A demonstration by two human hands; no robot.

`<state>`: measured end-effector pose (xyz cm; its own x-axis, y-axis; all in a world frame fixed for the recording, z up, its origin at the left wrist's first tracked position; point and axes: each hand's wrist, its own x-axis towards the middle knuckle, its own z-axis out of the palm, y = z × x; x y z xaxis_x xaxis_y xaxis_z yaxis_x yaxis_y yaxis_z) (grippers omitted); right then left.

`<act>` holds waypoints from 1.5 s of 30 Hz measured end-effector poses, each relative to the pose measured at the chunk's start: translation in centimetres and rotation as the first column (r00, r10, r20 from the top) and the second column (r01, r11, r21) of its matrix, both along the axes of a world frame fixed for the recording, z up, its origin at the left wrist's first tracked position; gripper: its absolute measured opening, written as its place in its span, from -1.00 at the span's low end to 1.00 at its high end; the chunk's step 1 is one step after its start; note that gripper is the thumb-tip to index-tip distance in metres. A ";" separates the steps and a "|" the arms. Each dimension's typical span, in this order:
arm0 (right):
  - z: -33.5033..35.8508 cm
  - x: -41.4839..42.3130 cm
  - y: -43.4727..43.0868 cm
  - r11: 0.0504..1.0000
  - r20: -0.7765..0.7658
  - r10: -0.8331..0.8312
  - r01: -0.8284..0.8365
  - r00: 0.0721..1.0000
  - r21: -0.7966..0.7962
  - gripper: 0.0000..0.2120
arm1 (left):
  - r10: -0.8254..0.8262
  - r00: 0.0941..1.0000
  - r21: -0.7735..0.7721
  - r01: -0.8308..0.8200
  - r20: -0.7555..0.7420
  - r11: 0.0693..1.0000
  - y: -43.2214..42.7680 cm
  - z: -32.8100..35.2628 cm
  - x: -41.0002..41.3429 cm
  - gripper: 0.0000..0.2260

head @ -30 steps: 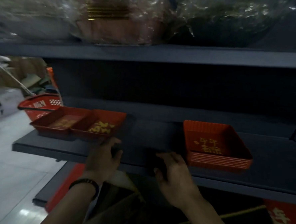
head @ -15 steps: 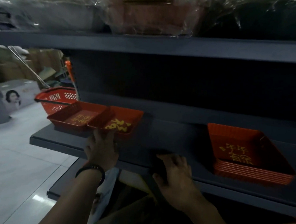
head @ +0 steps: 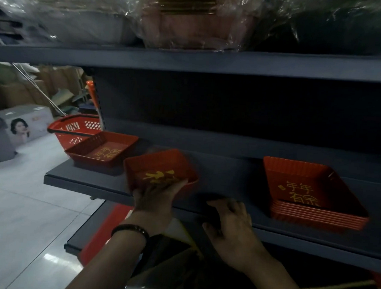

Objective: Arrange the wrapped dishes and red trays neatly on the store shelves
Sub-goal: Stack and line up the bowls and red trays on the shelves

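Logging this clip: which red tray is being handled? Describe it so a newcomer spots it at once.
Find the dark middle shelf, which carries three lots of red trays. Take the middle tray, near the front edge, gripped by the left hand. Unlike the left tray and the right stack, it is turned askew.

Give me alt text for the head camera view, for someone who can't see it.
The left hand grips a red tray at a dark shelf; the right hand grips the shelf edge. A second tray sits left, a tray stack right.

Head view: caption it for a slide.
Left hand holds a red tray; right hand grips the shelf edge.
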<state>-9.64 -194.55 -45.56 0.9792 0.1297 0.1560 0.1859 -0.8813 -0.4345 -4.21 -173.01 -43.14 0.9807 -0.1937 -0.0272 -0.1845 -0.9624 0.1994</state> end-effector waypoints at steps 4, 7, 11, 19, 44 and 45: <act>0.3 -1.0 0.1 1.000 0.004 0.009 -0.009 1.000 0.003 -0.47 | -0.128 0.991 -0.241 0.135 0.045 0.961 -1.4 -0.4 -1.1 -0.18; 0.4 -1.5 -0.1 1.000 0.003 0.008 -0.008 1.000 0.021 -0.48 | -0.065 0.973 -0.546 0.179 0.222 0.818 -1.1 0.1 -2.4 -0.39; 0.3 -1.8 0.0 0.999 -0.005 0.017 -0.016 1.000 0.041 -0.48 | 0.209 0.913 -0.384 -0.064 0.349 0.921 2.4 -0.5 -2.6 -0.70; -0.4 -2.0 1.6 0.994 -0.028 0.070 -0.067 0.997 0.090 -0.34 | 0.133 0.970 -0.348 -0.055 0.203 0.936 3.5 -1.6 -4.2 -0.71; 1.8 -4.3 -3.6 0.961 0.383 -0.146 0.039 0.912 0.273 -0.85 | 0.201 0.921 -0.606 0.047 0.335 0.794 2.3 -0.3 -4.6 -0.83; 2.2 -4.7 -4.1 0.958 0.399 -0.164 0.049 0.902 0.283 -0.86 | 0.203 0.906 -0.617 0.077 0.371 0.783 1.7 0.1 -4.9 -0.81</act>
<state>-14.32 -198.69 -43.39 0.8228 -0.0732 0.5636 0.3110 -0.7720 -0.5543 -9.11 -171.35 -43.06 0.8852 0.0314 0.4642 -0.3241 -0.6741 0.6637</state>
